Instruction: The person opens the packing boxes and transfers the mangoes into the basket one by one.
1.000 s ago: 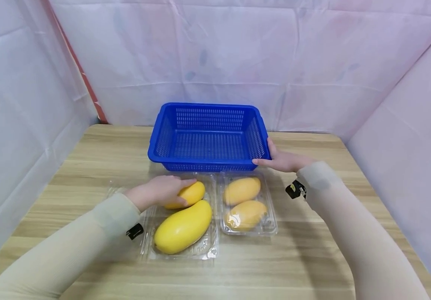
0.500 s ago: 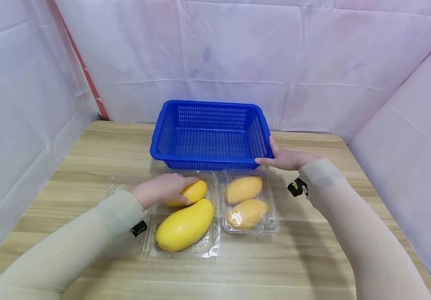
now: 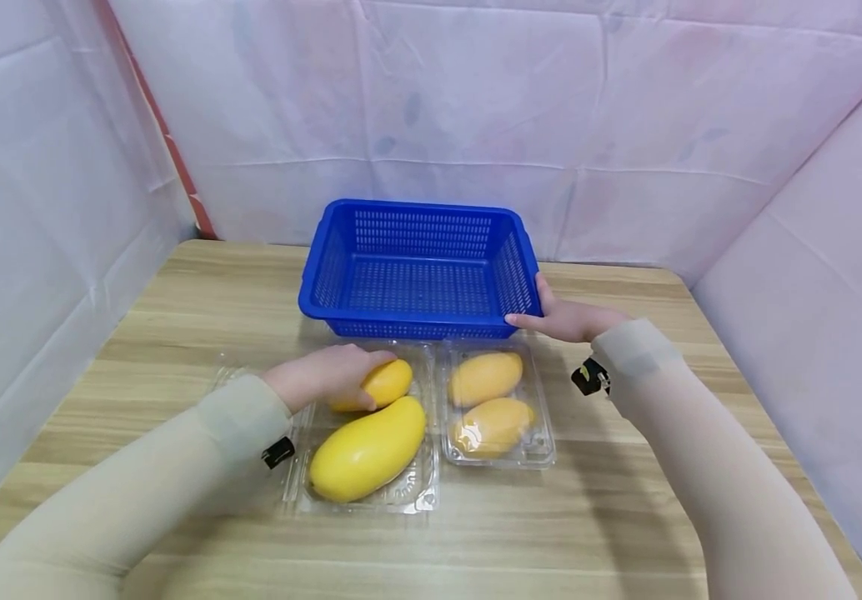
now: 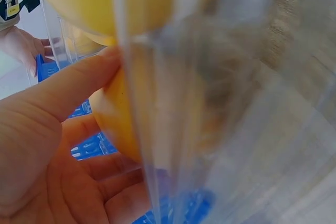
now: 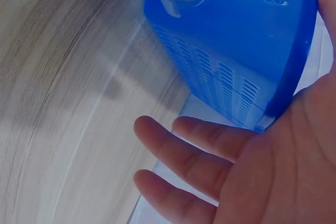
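In the head view my left hand (image 3: pixel 333 375) reaches over an open clear plastic box (image 3: pixel 419 492) and holds the smaller yellow mango (image 3: pixel 389 383) at its back. The left wrist view shows the thumb and fingers around that mango (image 4: pixel 118 111), partly behind the clear plastic. A larger yellow mango (image 3: pixel 367 454) lies just in front of it in the box. My right hand (image 3: pixel 573 321) rests at the front right corner of a blue plastic basket (image 3: pixel 416 319), thumb on the front rim. In the right wrist view its other fingers (image 5: pixel 184 161) extend loosely beside the basket wall.
A second clear box (image 3: pixel 539 454), lid down, stands right of the first with two paler mangoes (image 3: pixel 487 379) inside. The basket is at the back of the wooden table (image 3: pixel 491 533), before a pale cloth wall (image 3: pixel 476 100). More cloth walls rise at both sides.
The left hand's fingers sit slightly further around the smaller mango, which stays in its box. The right hand and basket hold their place; the view shifts slightly.
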